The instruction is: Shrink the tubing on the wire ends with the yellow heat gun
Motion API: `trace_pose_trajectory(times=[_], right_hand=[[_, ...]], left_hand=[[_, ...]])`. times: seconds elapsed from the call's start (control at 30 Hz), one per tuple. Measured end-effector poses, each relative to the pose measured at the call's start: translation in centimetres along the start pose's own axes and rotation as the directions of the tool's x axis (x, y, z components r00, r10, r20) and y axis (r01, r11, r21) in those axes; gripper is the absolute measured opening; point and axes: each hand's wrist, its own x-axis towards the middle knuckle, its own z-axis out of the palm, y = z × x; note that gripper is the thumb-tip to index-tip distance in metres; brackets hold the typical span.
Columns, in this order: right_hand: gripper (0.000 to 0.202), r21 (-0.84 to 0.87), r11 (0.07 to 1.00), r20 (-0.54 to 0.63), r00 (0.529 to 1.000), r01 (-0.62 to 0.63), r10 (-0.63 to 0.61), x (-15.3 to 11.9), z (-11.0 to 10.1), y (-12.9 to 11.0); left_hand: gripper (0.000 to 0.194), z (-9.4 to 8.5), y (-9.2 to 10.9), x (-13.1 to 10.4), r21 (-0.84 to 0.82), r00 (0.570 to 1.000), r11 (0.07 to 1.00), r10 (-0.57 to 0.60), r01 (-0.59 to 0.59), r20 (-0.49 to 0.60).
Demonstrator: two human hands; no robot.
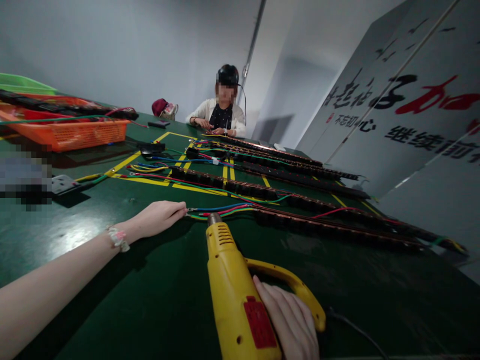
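My left hand, with a beaded bracelet at the wrist, pinches the ends of thin wires at the centre left. Blue, red and green wires run from its fingertips to a long dark strip lying on the green table. My right hand is wrapped round the body of a yellow heat gun, inside its looped handle. The gun's metal nozzle is right at the wires, close to a red sleeve, a short way right of my left hand.
More dark strips with coloured wires lie farther back, over yellow tape lines. An orange basket and a power socket are at left. A person sits across the table. The gun's cord trails right.
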Motion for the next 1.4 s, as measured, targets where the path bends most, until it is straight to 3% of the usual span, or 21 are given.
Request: trace_pose_trajectory(times=[0.07,0.17,0.33,0.43,0.67,0.93,1.4], right_hand=[[0.054,-0.031,0.999,0.023,0.999,0.027,-0.027,-0.2,-0.7,0.7],[0.056,-0.027,0.999,-0.027,0.999,-0.039,0.038,-0.3,-0.9,1.0],[0.092,-0.062,0.997,-0.093,0.994,-0.056,0.05,-0.4,-0.5,1.0],[0.1,-0.098,0.995,-0.115,0.993,-0.033,0.022,-0.3,-0.6,1.2],[0.102,-0.214,0.975,-0.143,0.989,-0.06,0.029,-0.4,-0.6,1.7],[0.096,-0.218,0.957,-0.279,0.952,-0.189,0.124,0.0,0.1,-0.1],[0.096,-0.204,0.961,-0.281,0.951,-0.188,0.127,0.2,0.5,-1.1]], left_hand=[[0.035,0.0,0.0,0.0,-0.007,1.0,1.0,0.005,-0.005,-0.001],[0.035,0.0,-0.1,0.0,-0.013,1.0,1.0,0.009,-0.009,0.002],[0.035,-0.1,0.0,-0.1,-0.019,1.0,1.0,0.013,-0.013,-0.004],[0.034,-0.1,0.1,-0.2,-0.016,1.0,1.0,0.018,-0.018,0.002],[0.035,0.2,-0.3,0.0,-0.018,1.0,1.0,0.022,-0.021,0.022],[0.035,0.0,-0.1,0.0,-0.027,1.0,0.999,0.019,-0.019,0.01],[0.034,0.1,-0.5,0.1,-0.05,1.0,0.999,0.015,-0.014,0.005]])
